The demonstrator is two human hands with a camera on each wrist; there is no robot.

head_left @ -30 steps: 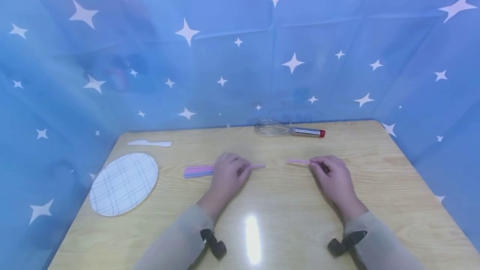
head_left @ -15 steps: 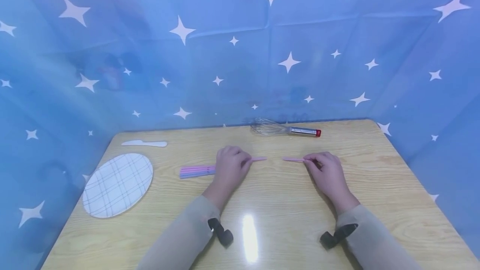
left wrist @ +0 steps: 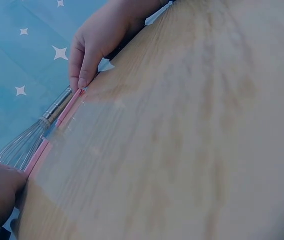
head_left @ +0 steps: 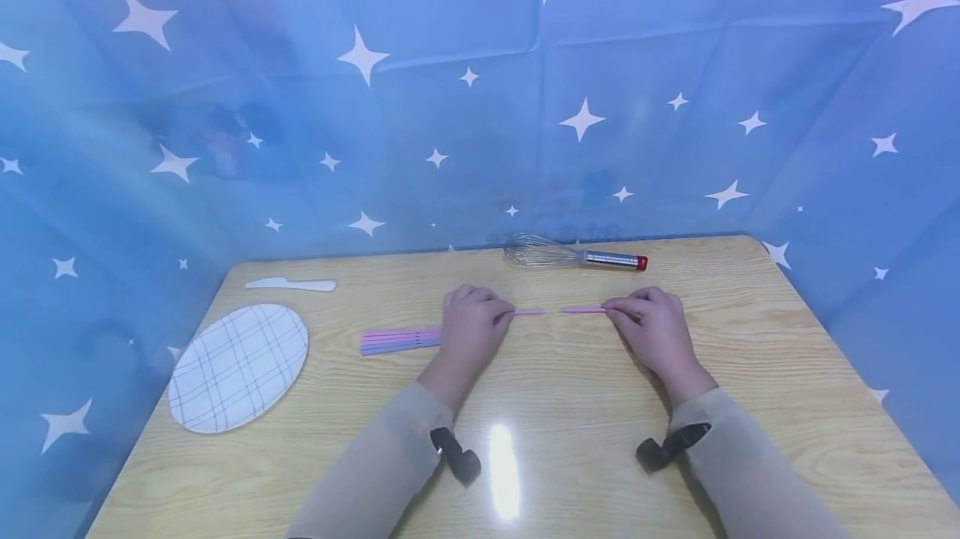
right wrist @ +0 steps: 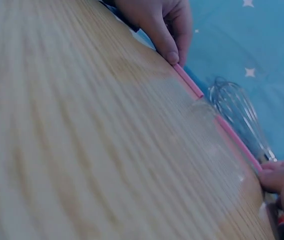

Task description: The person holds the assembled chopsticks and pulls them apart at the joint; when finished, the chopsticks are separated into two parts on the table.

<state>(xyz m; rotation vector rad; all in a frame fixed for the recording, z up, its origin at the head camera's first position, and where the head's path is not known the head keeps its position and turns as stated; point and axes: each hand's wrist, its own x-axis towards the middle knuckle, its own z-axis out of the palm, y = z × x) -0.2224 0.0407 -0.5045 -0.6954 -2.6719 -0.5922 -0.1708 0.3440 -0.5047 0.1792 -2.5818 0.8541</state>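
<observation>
My left hand [head_left: 472,329] pinches a thin pink stick [head_left: 530,311], whose free end points right. Opposite it, my right hand [head_left: 657,337] pinches another pink stick [head_left: 582,309] pointing left. The sticks lie nearly in line, low over the table, with a small gap between their tips; both wrist views show this gap too, between the left stick [right wrist: 188,81] and the right stick [right wrist: 238,142]. Left of my left hand lies a flat bundle of pink and bluish sticks [head_left: 399,341], its right end hidden behind the hand. Whether the sticks are hollow cannot be seen.
A wire whisk [head_left: 577,256] with a red-tipped handle lies at the table's back edge. On the left are a white plastic knife [head_left: 291,284] and a white checked oval plate [head_left: 238,368]. A blue star-patterned curtain [head_left: 480,131] stands behind the wooden table [head_left: 600,456].
Both hands have moved slightly away from me, toward the back of the table. The tips of the two pink sticks have come closer together, so the gap between them is narrower.
</observation>
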